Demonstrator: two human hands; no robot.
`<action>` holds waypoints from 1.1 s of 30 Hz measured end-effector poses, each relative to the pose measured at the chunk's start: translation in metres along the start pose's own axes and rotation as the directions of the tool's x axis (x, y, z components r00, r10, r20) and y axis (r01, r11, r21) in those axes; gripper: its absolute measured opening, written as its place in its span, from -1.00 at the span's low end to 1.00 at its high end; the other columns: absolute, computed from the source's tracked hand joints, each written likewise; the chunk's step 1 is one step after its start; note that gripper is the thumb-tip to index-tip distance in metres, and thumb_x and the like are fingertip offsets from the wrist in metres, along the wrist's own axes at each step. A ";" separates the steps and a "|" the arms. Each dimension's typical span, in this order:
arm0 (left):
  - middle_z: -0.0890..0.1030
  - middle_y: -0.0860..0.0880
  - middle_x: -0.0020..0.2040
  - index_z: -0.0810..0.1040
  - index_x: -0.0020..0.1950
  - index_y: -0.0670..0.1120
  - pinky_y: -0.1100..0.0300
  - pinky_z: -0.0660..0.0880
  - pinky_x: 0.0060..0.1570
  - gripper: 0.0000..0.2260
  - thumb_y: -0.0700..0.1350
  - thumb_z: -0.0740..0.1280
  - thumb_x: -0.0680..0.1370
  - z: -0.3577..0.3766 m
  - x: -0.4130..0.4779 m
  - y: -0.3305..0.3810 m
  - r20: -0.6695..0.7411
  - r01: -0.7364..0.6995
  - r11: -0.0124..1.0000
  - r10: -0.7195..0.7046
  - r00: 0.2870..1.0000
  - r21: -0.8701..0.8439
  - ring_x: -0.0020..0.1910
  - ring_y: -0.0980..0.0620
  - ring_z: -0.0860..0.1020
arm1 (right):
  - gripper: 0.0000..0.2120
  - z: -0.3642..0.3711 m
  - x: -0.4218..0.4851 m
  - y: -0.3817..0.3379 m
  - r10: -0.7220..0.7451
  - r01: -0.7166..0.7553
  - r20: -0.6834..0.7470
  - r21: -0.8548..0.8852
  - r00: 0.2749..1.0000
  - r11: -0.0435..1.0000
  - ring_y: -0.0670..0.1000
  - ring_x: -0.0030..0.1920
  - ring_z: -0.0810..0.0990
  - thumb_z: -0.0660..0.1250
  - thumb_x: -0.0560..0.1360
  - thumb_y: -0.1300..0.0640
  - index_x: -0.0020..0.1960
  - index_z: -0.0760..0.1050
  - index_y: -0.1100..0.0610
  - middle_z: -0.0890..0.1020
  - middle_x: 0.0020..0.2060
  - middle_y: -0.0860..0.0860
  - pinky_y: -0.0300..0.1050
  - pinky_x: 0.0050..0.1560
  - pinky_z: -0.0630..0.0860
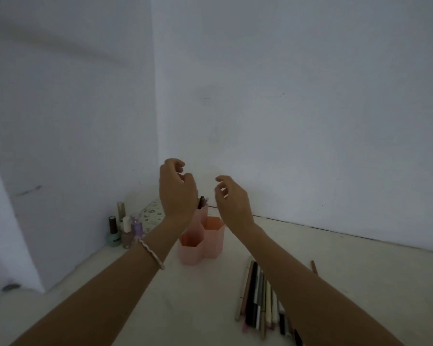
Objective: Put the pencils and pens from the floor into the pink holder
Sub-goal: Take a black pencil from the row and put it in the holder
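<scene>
Both your left hand and right hand hover above the pink holder, fingers loosely curled, holding nothing. The pens and pencils lie on the floor under your right forearm; lowering carelessly could scatter them or tip the holder.

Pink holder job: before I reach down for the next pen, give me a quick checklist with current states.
1. Left hand free: ok, fingers loosely curled, nothing in it.
2. Right hand free: ok, open and empty.
3. Pink holder upright on the floor: ok.
4. Room in the holder: ok, the two front cells look empty; a few pens stand in the tall back cell.
5. Pens left to collect: not ok, a row of pens and pencils lies under the right forearm, plus one stray pencil.
6. Nail polish bottles out of the way: ok.
</scene>
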State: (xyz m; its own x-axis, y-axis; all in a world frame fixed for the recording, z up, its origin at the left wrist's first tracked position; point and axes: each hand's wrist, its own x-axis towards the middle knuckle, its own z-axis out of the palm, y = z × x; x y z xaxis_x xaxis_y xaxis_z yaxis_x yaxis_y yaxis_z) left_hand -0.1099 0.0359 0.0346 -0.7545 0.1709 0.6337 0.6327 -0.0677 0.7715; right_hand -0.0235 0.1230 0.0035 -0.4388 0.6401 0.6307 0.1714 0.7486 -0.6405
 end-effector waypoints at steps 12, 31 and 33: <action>0.57 -0.13 -0.12 0.44 -0.09 -0.18 0.19 0.57 -0.27 -0.86 -0.14 0.35 0.51 0.066 -0.112 0.015 0.829 -0.250 0.797 -0.482 0.284 0.550 -0.22 -0.05 0.61 | -0.80 -0.090 -0.018 0.064 0.241 -0.246 -0.053 -0.124 0.969 0.961 -0.10 -0.42 0.48 0.16 0.56 0.25 0.12 0.46 0.10 0.53 -0.37 -0.03 -0.30 -0.45 0.39; 0.62 -0.02 -0.17 0.56 0.07 -0.10 0.05 0.63 -0.15 -0.79 -0.18 0.40 0.45 0.039 -0.029 0.045 0.510 -0.001 0.992 -0.064 0.858 0.126 -0.28 0.01 0.63 | -0.83 -0.058 -0.054 0.070 0.524 -0.258 0.398 -0.553 0.753 0.792 0.01 -0.32 0.49 0.32 0.46 0.13 -0.24 0.46 0.20 0.56 -0.33 0.10 -0.15 -0.28 0.44; 0.62 -0.01 -0.19 0.55 0.06 -0.08 0.07 0.63 -0.13 -0.80 -0.19 0.40 0.46 0.037 -0.029 0.043 0.489 0.032 0.995 -0.077 0.869 0.099 -0.27 0.02 0.63 | -0.69 -0.047 -0.060 0.070 0.535 -0.212 0.427 -0.603 0.729 0.769 -0.03 -0.38 0.39 0.35 0.45 0.07 -0.34 0.28 0.12 0.40 -0.41 -0.01 -0.20 -0.34 0.34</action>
State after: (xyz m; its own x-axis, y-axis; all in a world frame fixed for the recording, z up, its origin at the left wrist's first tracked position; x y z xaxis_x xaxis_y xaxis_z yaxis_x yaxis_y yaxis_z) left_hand -0.0543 0.0643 0.0472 -0.6190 0.6339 0.4637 0.6225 0.0359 0.7818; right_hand 0.0561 0.1451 -0.0591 -0.6047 0.7934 -0.0696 0.7563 0.5446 -0.3624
